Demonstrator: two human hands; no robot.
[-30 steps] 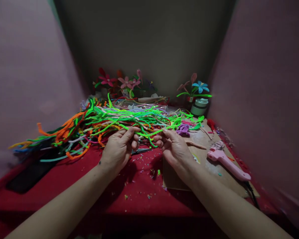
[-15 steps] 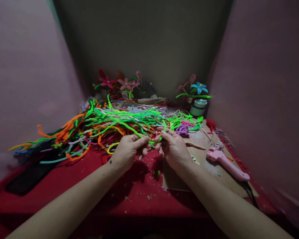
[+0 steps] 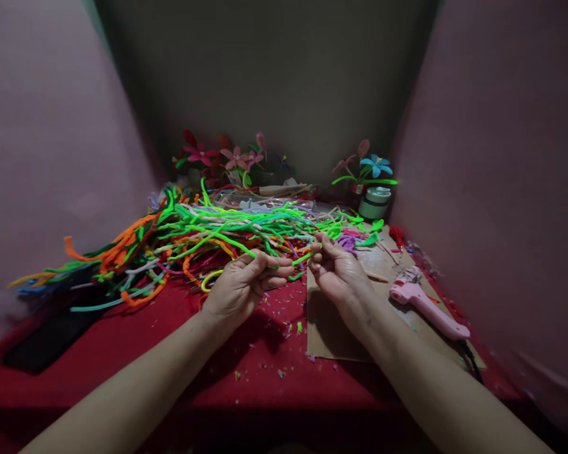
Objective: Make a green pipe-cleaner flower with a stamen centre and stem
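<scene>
L fingers (image 3: 259,262), R fingers (image 3: 329,246) pinch thin, fuzzy grn pipe clnr (image 3: 302,259).

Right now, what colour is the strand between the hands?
The strand is bright green, clearest in the head view.
</scene>
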